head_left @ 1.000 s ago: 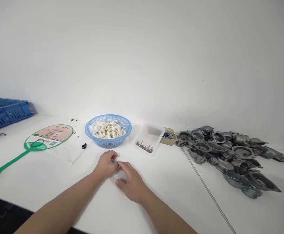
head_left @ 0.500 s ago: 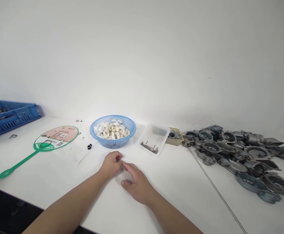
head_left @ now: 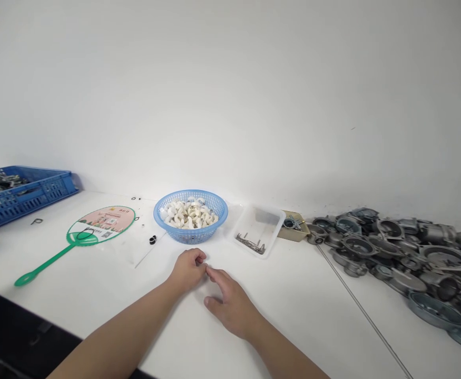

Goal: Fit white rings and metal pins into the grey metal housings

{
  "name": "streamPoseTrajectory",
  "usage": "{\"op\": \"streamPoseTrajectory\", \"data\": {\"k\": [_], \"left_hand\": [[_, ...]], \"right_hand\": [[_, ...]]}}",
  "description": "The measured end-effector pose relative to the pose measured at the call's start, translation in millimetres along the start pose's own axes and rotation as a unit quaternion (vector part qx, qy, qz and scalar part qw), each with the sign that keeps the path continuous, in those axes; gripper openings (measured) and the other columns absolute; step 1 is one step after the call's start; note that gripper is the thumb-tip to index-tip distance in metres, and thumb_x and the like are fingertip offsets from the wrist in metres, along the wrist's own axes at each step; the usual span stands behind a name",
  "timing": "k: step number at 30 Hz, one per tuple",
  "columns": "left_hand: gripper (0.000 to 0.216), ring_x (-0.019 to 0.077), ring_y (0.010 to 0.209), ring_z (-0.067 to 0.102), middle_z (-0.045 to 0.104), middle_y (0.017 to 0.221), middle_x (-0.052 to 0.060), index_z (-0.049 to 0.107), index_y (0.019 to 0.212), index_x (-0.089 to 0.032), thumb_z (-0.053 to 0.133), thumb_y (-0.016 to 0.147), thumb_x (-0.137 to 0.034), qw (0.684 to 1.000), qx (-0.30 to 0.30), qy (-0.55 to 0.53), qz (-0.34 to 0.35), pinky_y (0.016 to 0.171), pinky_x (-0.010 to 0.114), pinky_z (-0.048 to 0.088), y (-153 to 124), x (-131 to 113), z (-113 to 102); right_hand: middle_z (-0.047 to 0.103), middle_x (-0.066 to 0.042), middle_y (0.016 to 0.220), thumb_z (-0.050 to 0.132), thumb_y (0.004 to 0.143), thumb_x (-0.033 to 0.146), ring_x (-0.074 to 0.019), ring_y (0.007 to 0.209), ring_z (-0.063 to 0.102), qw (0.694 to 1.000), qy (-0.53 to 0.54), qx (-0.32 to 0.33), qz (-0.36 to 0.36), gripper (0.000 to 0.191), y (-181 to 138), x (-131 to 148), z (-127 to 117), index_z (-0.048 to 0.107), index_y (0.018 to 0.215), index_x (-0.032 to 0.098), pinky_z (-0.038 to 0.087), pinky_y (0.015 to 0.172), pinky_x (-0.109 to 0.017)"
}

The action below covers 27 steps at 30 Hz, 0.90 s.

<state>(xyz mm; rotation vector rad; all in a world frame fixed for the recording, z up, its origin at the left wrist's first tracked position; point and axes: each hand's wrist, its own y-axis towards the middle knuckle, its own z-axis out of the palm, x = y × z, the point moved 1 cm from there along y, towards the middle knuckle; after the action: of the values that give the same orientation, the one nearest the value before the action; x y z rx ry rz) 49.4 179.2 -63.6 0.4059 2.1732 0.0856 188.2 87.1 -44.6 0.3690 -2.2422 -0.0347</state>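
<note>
Left fingers (head_left: 199, 256) curled, grip unclear, right fingers (head_left: 223, 277) parted, green fan (head_left: 101, 226), lettering (head_left: 125, 211) illegible

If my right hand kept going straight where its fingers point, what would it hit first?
Most likely your left hand, right by the right hand's fingertips; whether they already touch is unclear.

No wording can be read for certain. The hand fan (head_left: 121, 225) bears the print that shows: small red characters (head_left: 126, 210) near the top of its pink part, a tiny yellow mark (head_left: 112, 208) beside them, and, on the white band below, a square code (head_left: 107, 235), all too small to make out.
</note>
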Motion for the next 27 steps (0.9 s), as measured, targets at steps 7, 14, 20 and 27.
{"op": "streamPoseTrajectory", "data": {"k": [7,14,20,27], "left_hand": [[0.016,0.0130,0.074,0.054,0.062,0.077,0.000,0.062,0.082,-0.016,0.057,0.067,-0.014,1.000,0.002,-0.001,0.006,0.070,0.024,0.041,-0.7,0.4,1.0],[0.015,0.0129,0.072,0.054,0.062,0.077,0.000,0.061,0.082,-0.017,0.056,0.068,-0.016,1.000,0.015,-0.013,-0.003,0.069,0.024,0.041,-3.6,6.9,2.7],[0.014,0.0130,0.073,0.055,0.062,0.078,0.000,0.062,0.082,-0.017,0.057,0.069,-0.017,1.000,0.019,-0.003,-0.006,0.069,0.024,0.042,-4.7,4.0,0.5],[0.016,0.0131,0.074,0.055,0.062,0.079,0.000,0.061,0.083,-0.017,0.055,0.068,-0.017,1.000,0.018,-0.007,-0.001,0.070,0.024,0.042,-5.7,4.7,-0.1]], "right_hand": [[0.050,-0.008,0.124,0.054,0.073,0.020,-0.0220,0.113,0.046,1.000,-0.003,0.000,-0.002,0.058,-1.6,1.2,-0.8,0.042,0.130,0.021,0.037,0.096,-0.038],[0.050,-0.006,0.123,0.056,0.074,0.025,-0.0208,0.110,0.048,1.000,-0.004,0.011,0.002,0.057,-6.1,4.4,0.2,0.042,0.130,0.022,0.041,0.093,-0.035],[0.049,-0.007,0.124,0.055,0.075,0.025,-0.0204,0.111,0.047,1.000,-0.007,0.008,-0.002,0.058,-5.6,2.0,2.1,0.040,0.131,0.022,0.038,0.095,-0.036],[0.050,-0.007,0.123,0.056,0.075,0.025,-0.0212,0.110,0.048,1.000,-0.009,0.006,-0.018,0.058,-5.7,2.0,2.3,0.040,0.131,0.022,0.039,0.094,-0.036]]}}
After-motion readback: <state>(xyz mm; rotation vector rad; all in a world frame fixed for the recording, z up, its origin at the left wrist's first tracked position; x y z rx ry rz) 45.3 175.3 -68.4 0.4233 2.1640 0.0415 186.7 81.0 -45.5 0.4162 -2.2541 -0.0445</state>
